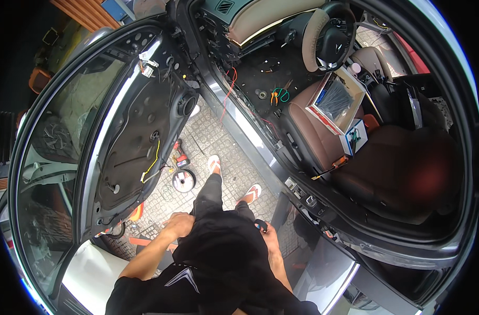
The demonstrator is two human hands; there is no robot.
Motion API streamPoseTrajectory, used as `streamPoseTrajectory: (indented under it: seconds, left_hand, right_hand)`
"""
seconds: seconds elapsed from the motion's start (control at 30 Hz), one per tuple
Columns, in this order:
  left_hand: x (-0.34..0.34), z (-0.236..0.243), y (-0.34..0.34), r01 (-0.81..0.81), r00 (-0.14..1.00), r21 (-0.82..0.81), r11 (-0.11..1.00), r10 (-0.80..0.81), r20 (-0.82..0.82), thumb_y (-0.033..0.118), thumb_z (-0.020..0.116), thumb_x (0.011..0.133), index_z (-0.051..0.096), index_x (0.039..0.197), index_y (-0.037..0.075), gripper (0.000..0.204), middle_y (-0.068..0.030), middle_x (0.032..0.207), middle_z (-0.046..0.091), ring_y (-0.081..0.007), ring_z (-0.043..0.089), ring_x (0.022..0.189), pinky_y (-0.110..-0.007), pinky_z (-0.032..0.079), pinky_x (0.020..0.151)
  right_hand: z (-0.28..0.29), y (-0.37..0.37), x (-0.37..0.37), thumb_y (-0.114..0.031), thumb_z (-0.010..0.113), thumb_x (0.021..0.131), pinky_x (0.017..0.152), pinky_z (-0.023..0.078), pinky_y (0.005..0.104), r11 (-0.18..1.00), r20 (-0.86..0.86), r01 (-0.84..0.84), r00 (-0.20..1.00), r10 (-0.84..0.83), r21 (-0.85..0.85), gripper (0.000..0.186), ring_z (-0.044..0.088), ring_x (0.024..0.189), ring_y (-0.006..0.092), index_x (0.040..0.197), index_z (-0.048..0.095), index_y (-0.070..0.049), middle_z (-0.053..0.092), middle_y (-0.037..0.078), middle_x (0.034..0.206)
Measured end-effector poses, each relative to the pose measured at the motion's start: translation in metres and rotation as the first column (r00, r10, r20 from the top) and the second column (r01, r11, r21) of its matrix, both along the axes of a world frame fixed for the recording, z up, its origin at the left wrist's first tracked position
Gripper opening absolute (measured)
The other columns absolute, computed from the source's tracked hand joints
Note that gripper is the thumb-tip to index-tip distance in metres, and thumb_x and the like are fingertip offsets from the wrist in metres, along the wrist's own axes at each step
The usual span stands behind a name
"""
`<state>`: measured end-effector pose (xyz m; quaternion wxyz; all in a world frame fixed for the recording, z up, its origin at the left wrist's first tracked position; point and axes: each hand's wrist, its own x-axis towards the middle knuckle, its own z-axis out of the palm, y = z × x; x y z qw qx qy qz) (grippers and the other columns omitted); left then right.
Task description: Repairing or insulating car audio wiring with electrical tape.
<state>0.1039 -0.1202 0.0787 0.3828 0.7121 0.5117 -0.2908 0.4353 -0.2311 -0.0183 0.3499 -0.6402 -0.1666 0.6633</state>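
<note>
My left hand [180, 224] is at the left side of my dark trousers, by the hem of my black shirt. Its fingers are curled closed, and what they hold, if anything, is hidden. On the other side of my body, my right hand [270, 237] is closed around a small black round thing [261, 226] that looks like a roll of tape. The open car door [129, 131], with its inner trim off, stands to my left. A yellow wire [157, 153] hangs on it.
On the tiled ground lie a red power tool [181, 153] and a white spool [183, 180]. The car's sill [250, 131] runs along my right. Inside, an open box [336, 102] sits on the brown seat [305, 118]; orange-handled pliers [274, 96] and green-handled scissors [282, 94] lie on the car floor.
</note>
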Motion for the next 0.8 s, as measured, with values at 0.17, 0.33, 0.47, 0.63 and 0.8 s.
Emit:
streamPoseTrajectory:
  seconds: [0.17, 0.33, 0.47, 0.63, 0.8]
  left_hand:
    - [-0.02, -0.001, -0.007, -0.127, 0.989, -0.011, 0.992, 0.125, -0.074, 0.027, 0.054, 0.092, 0.069, 0.103, 0.005, 0.029, -0.0211, 0.097, 0.071, -0.0375, 0.067, 0.1, -0.048, 0.051, 0.089]
    - [-0.063, -0.037, 0.019, -0.247, 0.966, -0.164, 0.955, 0.229, -0.122, 0.034, 0.053, 0.094, 0.07, 0.105, 0.007, 0.033, -0.022, 0.101, 0.07, -0.0363, 0.065, 0.104, -0.048, 0.049, 0.092]
    - [-0.094, -0.063, 0.09, -0.333, 0.938, -0.276, 0.902, 0.345, -0.002, 0.045, 0.066, 0.087, 0.064, 0.11, 0.004, 0.048, -0.018, 0.087, 0.069, -0.0304, 0.067, 0.092, -0.04, 0.051, 0.085]
    - [-0.087, -0.251, 0.185, -0.645, 0.035, -0.652, 0.399, 0.868, 0.496, 0.004, 0.071, 0.087, 0.054, 0.118, 0.005, 0.035, -0.0011, 0.098, 0.055, -0.0093, 0.052, 0.086, -0.024, 0.048, 0.073]
    - [-0.02, -0.47, 0.279, -0.649, -0.456, -0.725, 0.23, 0.645, 0.613, 0.001, 0.062, 0.094, 0.055, 0.106, 0.004, 0.015, -0.0015, 0.092, 0.057, -0.0079, 0.057, 0.082, -0.023, 0.048, 0.071]
  right_hand:
    - [0.007, 0.032, -0.01, -0.003, 0.063, 0.093, 0.06, 0.038, 0.0209, 0.986, 0.01, -0.158, 0.987, 0.158, -0.05, 0.014, 0.043, 0.068, 0.002, 0.083, 0.055, -0.009, 0.047, -0.008, 0.075]
    - [-0.02, 0.106, -0.036, -0.009, 0.07, 0.09, 0.055, 0.043, 0.0221, 0.917, 0.016, -0.307, 0.947, 0.321, -0.256, 0.015, 0.053, 0.062, 0.0046, 0.094, 0.056, -0.01, 0.054, -0.006, 0.074]
    - [-0.112, 0.222, -0.051, -0.029, 0.072, 0.091, 0.051, 0.041, 0.0224, 0.991, 0.291, -0.133, 0.948, 0.133, -0.02, 0.03, 0.051, 0.058, 0.0058, 0.102, 0.056, -0.005, 0.055, -0.002, 0.072]
    - [-0.324, 0.392, -0.023, -0.026, 0.066, 0.094, 0.073, 0.046, 0.0372, 0.896, 0.765, -0.235, 0.624, -0.157, 0.376, 0.032, 0.058, 0.079, 0.025, 0.102, 0.057, 0.004, 0.063, 0.015, 0.088]
    - [-0.443, 0.464, -0.043, -0.025, 0.073, 0.088, 0.081, 0.044, 0.0434, 0.758, 0.845, -0.402, 0.39, -0.365, 0.513, 0.036, 0.055, 0.088, 0.0383, 0.097, 0.054, 0.005, 0.057, 0.022, 0.097]
